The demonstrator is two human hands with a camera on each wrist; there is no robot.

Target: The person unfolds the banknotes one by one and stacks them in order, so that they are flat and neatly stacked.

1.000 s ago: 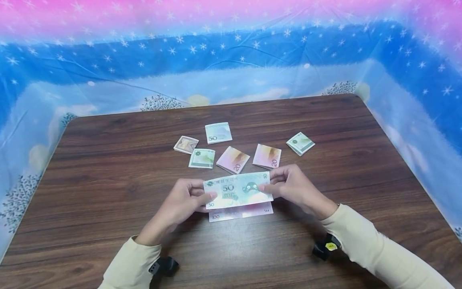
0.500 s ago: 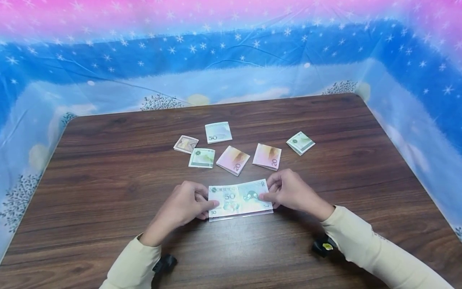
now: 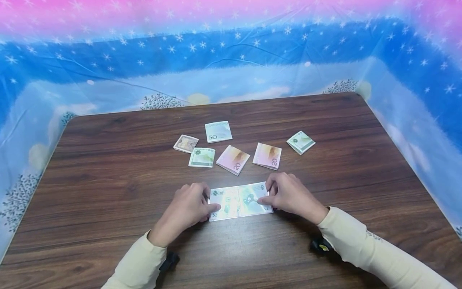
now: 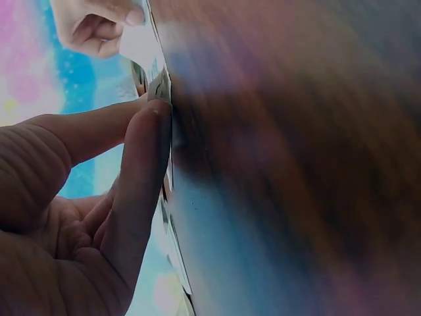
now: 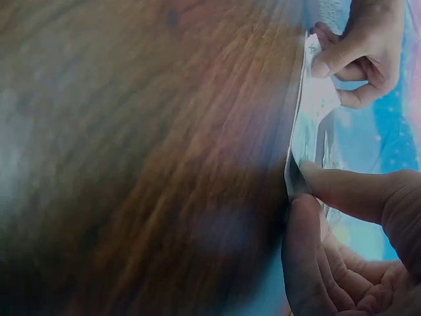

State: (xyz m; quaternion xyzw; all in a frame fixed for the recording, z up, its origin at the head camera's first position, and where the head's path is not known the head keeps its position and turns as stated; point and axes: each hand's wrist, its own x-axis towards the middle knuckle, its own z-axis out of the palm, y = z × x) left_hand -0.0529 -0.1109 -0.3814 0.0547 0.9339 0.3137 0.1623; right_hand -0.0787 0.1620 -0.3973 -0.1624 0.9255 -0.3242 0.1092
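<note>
A pale green 50 banknote (image 3: 238, 202) lies flat or nearly so at the table's middle, glare washing out part of its print. My left hand (image 3: 185, 210) pinches its left end, thumb on top. At the opposite end my right hand (image 3: 292, 196) pinches the note between thumb and fingers. Both wrist views show the paper (image 4: 160, 89) between thumb and fingertip, close to the tabletop. The 100 note seen earlier is hidden beneath the 50 note.
Beyond the hands lie folded notes: two pink 20s (image 3: 233, 160), a green one (image 3: 201, 157) overlapping a brown one (image 3: 185, 143), a pale 50 (image 3: 218, 131), and another green one (image 3: 301, 142) farther right. A printed cloth (image 3: 216, 76) surrounds the wooden table (image 3: 108, 168).
Both hands have lowered the 50 banknote toward me and down onto the 100 note, covering it. The folded notes have stayed put.
</note>
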